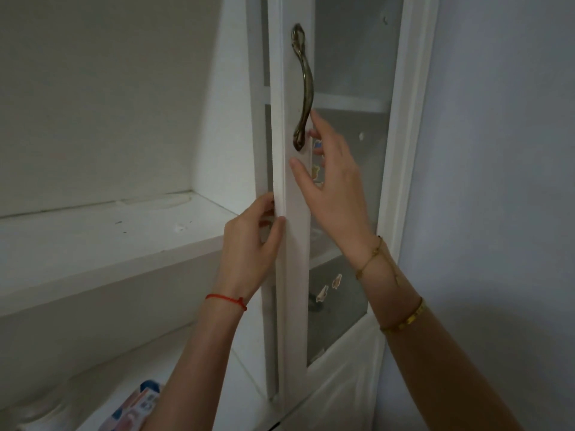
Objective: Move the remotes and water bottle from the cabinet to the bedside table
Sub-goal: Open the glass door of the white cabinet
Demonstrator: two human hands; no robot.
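Note:
A white cabinet door [295, 244] with a glass pane and a curved bronze handle [303, 85] stands in front of me, seen nearly edge-on. My left hand [252, 244] grips the door's left edge, fingers wrapped around it. My right hand [333, 181] rests against the door frame just below the handle, fingers spread, index fingertip touching the handle's lower part. No remotes and no water bottle can be made out; the glass is hazy and shows only a shelf and a few small stickers [329, 287].
To the left is an open white shelf [109, 237], bare apart from specks. Below it, at the bottom left, lies a blue, white and orange package [137, 405]. A pale wall [497, 181] fills the right side.

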